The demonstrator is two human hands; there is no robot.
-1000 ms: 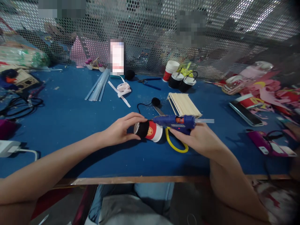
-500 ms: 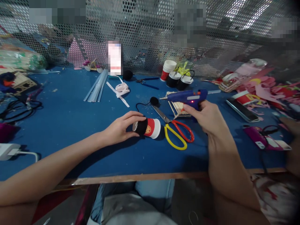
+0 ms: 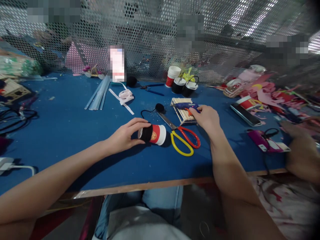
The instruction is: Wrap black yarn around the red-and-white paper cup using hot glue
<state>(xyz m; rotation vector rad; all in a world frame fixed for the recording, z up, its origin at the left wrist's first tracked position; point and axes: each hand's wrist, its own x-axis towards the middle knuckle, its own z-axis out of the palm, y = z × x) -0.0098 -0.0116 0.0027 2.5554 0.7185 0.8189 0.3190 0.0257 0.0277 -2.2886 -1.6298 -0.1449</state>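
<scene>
My left hand [image 3: 127,135] is closed around the black-wrapped end of a red and white paper cup [image 3: 157,134], which lies on its side on the blue table [image 3: 120,170]. In my right hand [image 3: 207,120] is a blue hot glue gun [image 3: 183,105] with an orange trigger. Its nozzle points left, and it is down at a small rack of wooden sticks [image 3: 186,116]. Between my hands lie scissors [image 3: 178,133] with one yellow and one red handle. Near their tip is a black foam ball [image 3: 159,107] on a black cord.
Behind are clear glue sticks [image 3: 98,95], a pink ribbon [image 3: 125,96], pliers [image 3: 153,89], a lit phone [image 3: 117,65] and black-wrapped cups [image 3: 189,89]. To the right lie a dark phone [image 3: 245,114], a purple packet [image 3: 266,141] and another person's arm [image 3: 301,156]. A perforated metal screen [image 3: 147,40] stands behind.
My right hand has lowered the glue gun from above the stick rack down to it. My left hand keeps its hold on the cup. The whole view has shifted slightly.
</scene>
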